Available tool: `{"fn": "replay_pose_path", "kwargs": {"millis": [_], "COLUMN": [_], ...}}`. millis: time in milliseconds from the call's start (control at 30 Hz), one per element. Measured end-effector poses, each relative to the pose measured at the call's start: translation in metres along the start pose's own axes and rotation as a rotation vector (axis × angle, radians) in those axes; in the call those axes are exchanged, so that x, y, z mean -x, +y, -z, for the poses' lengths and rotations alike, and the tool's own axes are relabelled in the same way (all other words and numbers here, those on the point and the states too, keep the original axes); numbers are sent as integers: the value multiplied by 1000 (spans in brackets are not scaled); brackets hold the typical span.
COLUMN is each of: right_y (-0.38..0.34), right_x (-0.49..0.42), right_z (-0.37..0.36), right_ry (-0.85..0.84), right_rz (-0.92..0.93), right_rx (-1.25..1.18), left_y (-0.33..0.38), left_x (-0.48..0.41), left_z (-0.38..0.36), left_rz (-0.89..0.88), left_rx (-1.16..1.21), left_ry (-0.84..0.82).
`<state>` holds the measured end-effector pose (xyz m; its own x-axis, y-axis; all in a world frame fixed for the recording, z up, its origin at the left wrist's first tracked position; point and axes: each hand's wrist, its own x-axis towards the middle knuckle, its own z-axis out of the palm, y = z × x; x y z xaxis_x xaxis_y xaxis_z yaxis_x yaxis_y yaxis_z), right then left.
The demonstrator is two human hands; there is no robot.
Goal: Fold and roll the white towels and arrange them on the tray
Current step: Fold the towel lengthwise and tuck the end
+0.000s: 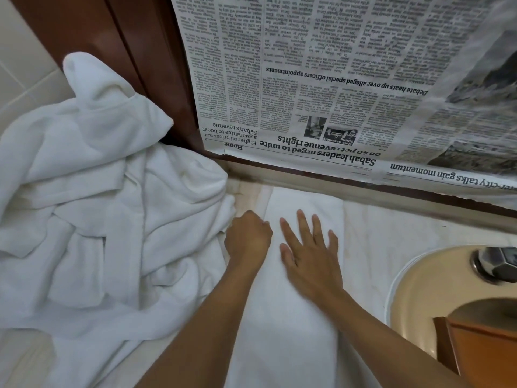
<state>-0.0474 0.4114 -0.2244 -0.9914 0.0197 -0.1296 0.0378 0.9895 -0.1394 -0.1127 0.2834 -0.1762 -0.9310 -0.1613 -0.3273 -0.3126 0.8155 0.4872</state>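
Terry cloth, white and loosely crumpled, makes up the heap of towels well to the left of the fingers. It is all soft ridges and hollows, with 1 corner slumped toward the work.

Just right of it, the left hand sits knuckles-up, fingers curled under at the left edge of the folded towel. Whether they pinch that edge is hidden. The towel is a long, flat, thick-napped strip on the pale stone countertop, lying under and ahead of both hands.

On it the right hand lies flat, its fingers straight and spread, pressing the pile and gripping nothing.

The nap looks springy and the stone slick, so in rolling the strip could slide or its layers skew, giving a lopsided roll. The heap's corner, near the left knuckles, could also get caught in.

Right of the fingers curves a glossy cream basin with a chrome tap; a loose end could trail into it. Below sits an orange-brown wooden piece; I cannot tell if it is the tray.
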Motion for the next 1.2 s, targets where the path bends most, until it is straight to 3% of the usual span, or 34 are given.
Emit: {"fn": "replay_pose_path", "kwargs": {"millis": [133,233,300,400,567,833,1200], "right_y": [-1,-1,0,0,-2,39,41], "right_x": [-2,-3,-3,-3,-1,-13,-33], "right_z": [-3,-4,-5,-3,0,13,16], "right_ry": [16,30,7,-16,-50,-59,1], "right_rz": [-44,-90,-120,-126,-131,84,-184], "right_rx": [-5,-8,-8,5,24,15,-21], "left_y": [-9,-32,-54,-81,-109,-134,-134], "left_x": [-2,35,69,114,156,159,156], "left_z": [0,-13,-28,-47,-55,-52,-54], "left_rz": [-26,-219,-392,-516,-500,-563,-530], "left_rx": [79,199,153,-44,-274,-320,-352], "left_ry": [89,224,265,277,105,87,53]}}
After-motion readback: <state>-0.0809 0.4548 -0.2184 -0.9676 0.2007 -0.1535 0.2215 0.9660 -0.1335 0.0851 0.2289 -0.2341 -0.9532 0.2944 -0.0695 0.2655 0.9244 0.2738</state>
